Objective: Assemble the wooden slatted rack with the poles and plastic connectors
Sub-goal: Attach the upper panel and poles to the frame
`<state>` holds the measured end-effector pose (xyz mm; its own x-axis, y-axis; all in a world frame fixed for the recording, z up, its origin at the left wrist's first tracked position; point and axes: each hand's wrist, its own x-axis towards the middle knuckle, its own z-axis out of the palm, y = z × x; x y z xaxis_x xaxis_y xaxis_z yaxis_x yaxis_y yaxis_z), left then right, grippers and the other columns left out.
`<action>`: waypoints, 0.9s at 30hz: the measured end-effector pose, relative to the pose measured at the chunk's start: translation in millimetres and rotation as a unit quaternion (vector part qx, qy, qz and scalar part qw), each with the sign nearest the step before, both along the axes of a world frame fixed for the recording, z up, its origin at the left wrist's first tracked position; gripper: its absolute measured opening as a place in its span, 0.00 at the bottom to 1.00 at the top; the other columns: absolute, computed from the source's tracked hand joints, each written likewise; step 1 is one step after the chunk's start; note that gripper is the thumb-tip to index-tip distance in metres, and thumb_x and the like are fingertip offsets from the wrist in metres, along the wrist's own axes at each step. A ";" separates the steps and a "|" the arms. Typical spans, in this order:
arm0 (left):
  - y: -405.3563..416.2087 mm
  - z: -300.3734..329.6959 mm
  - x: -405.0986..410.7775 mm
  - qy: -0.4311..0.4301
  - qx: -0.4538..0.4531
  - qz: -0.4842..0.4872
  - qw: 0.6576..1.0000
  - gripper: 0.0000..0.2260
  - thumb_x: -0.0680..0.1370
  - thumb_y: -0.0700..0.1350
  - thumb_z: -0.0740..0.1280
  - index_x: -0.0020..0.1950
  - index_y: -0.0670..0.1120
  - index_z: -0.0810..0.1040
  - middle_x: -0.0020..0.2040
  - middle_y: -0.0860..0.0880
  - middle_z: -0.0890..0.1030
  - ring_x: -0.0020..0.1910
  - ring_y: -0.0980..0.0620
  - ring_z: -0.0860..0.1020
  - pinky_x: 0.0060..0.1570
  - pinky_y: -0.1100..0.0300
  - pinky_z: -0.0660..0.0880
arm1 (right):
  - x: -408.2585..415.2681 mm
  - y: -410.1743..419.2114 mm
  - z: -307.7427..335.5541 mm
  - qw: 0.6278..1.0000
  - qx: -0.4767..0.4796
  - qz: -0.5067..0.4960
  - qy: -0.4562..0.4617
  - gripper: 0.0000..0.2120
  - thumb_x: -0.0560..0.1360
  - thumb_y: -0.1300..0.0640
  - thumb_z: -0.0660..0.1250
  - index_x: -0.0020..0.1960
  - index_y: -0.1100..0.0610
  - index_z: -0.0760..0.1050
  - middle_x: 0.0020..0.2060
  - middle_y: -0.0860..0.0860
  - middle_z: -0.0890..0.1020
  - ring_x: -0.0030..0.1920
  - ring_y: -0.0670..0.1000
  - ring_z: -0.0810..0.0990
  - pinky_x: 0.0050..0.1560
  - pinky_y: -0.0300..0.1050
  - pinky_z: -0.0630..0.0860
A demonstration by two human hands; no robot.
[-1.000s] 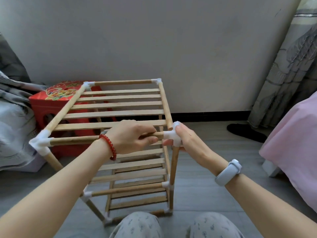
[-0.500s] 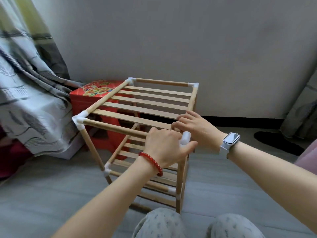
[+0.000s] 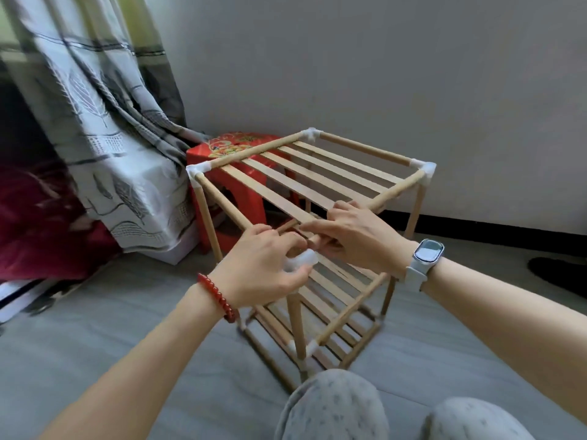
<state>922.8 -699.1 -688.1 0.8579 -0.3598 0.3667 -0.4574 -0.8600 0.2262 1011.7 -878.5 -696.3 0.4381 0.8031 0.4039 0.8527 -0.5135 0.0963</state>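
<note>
Rack (image 3: 320,182) stands before a red stool (image 3: 235,173) and curtain (image 3: 104,122). Your left hand (image 3: 260,268) pinches the connector (image 3: 300,260); your right hand (image 3: 359,239) grips a pole (image 3: 394,193).

Left hand (image 3: 263,268): back facing up, fingers curled, grip closed round a white plastic connector (image 3: 300,260) at the near top corner. Left forearm: extended from lower left, red bead bracelet (image 3: 219,296) on wrist. Right hand (image 3: 355,238): back facing up, fingers curled round a pole end (image 3: 316,240) just beside the left fingertips. Right forearm: extended from lower right, watch (image 3: 424,260) on wrist. Knees (image 3: 333,408) visible at bottom edge.
</note>
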 end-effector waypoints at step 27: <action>40.5 -15.4 -8.3 0.003 0.003 0.127 0.992 0.16 0.79 0.48 0.62 0.63 0.42 0.74 0.55 0.46 0.77 0.62 0.49 0.69 0.73 0.48 0.48 | -7.4 55.7 -10.4 1.000 -0.001 -0.022 -0.009 0.11 0.79 0.49 0.56 0.58 0.49 0.73 0.35 0.46 0.73 0.38 0.50 0.72 0.43 0.44 0.54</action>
